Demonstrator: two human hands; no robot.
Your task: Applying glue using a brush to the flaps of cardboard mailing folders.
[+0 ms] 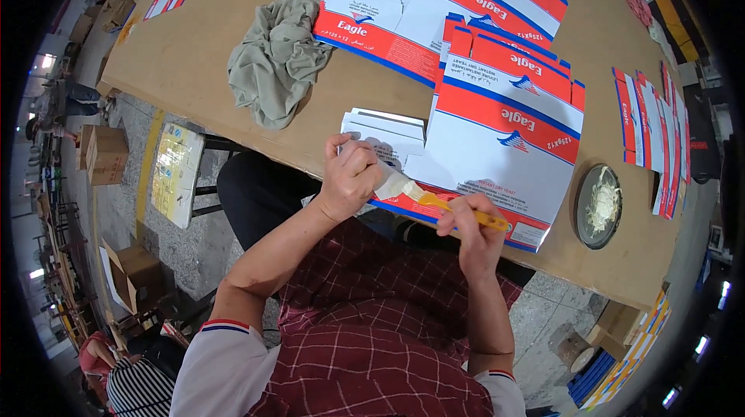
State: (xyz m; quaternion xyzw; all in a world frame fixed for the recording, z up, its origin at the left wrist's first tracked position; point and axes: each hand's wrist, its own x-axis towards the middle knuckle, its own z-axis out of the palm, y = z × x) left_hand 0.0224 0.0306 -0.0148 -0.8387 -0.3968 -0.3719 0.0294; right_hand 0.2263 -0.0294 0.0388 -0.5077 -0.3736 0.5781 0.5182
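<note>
A yellow-handled brush (450, 206) is gripped in the right hand (472, 231), its pale bristles laid on the edge of a flat red, white and blue carton blank (504, 145). That edge is pressed down by the closed left hand (351, 176). A round glue dish (598, 206) sits nearby on the table (194, 44), a grey cloth (275, 52) farther off.

I see bare table (194, 36) left of the crumpled grey cloth (275, 48), so a hand could pass there. Right of the cloth, flat red and white boxes (497, 106) cover the wood in piles. Far right of the cloth, a round dish of glue (599, 206) sits near the edge, with a thin bare strip before it.
</note>
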